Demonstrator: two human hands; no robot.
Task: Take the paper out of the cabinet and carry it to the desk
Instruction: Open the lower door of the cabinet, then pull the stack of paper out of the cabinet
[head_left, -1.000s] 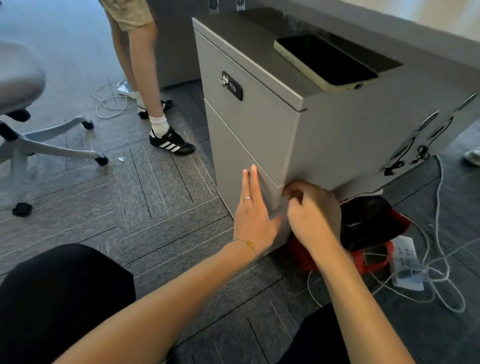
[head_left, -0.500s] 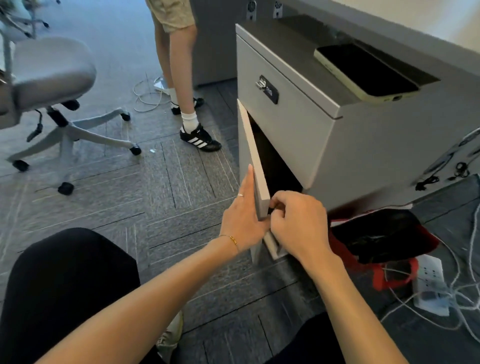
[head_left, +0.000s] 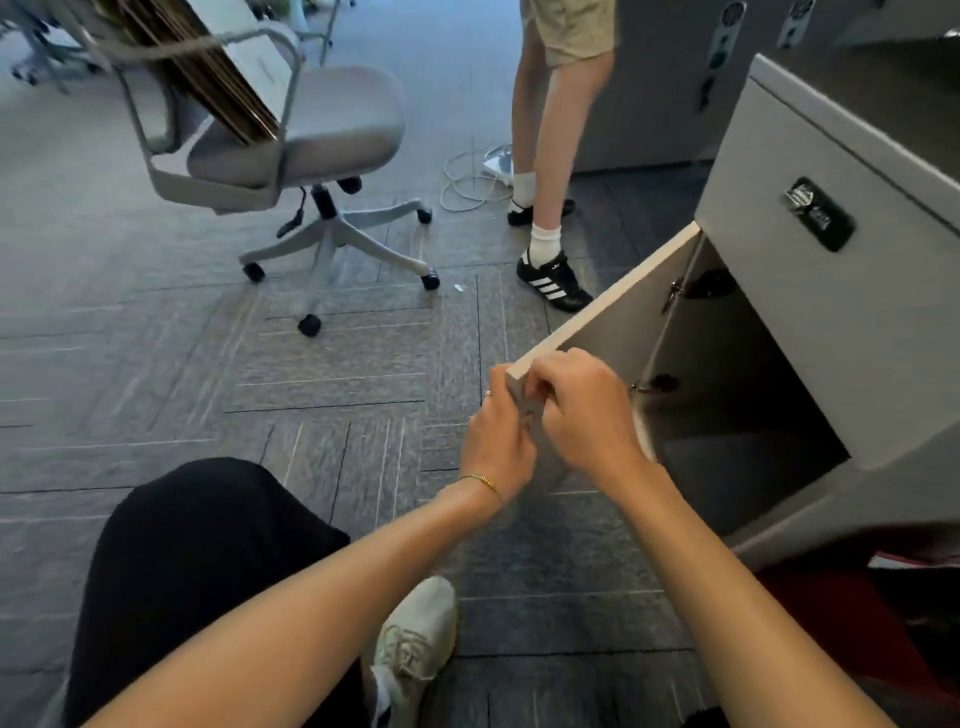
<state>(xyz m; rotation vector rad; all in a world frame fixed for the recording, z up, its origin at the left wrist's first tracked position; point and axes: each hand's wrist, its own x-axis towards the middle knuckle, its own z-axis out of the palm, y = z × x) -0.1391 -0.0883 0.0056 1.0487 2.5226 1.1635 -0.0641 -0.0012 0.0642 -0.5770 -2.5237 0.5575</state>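
Hands on the free corner of the cabinet door (head_left: 613, 322): left hand (head_left: 496, 441) and right hand (head_left: 584, 415) both clamped on its edge. Door swung wide from the grey cabinet (head_left: 831, 332); compartment dark, paper not visible inside.

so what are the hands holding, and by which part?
Both the left hand and right hand grip the grey cabinet door at its free edge's top corner.

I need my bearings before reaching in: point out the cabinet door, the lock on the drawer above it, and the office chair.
cabinet door (head_left: 618, 332), head view, on its inner face near the top edge.
lock (head_left: 818, 214), head view, on the dark lock plate.
office chair (head_left: 332, 122), head view, on the seat cushion.
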